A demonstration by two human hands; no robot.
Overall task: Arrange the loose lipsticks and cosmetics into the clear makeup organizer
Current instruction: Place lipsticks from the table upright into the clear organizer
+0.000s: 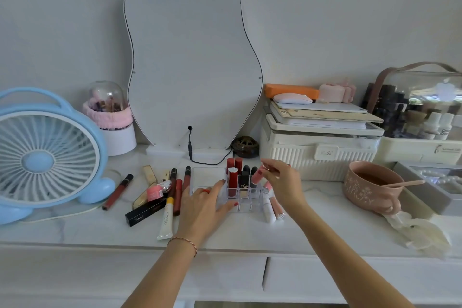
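The clear makeup organizer (pixel 246 201) stands mid-table with several red and black lipsticks (pixel 233 177) upright in its right-hand slots. My left hand (pixel 203 207) rests flat against the organizer's front left side, fingers spread. My right hand (pixel 281 184) holds a pink lipstick (pixel 257 175) tilted over the organizer's right slots. Loose cosmetics lie left of the organizer: a white tube (pixel 166 220), a black box (pixel 145 212), a pink jar (pixel 155 192), dark red gloss tubes (pixel 178 196). Two pale tubes (pixel 269 210) lie at its right.
A blue fan (pixel 42 155) stands at left, and a pear-shaped mirror (pixel 192 62) with a cable leans on the wall behind. A white storage box (pixel 317 155) and a pink mug with a spoon (pixel 370 187) sit at right. The table's front edge has drawers below.
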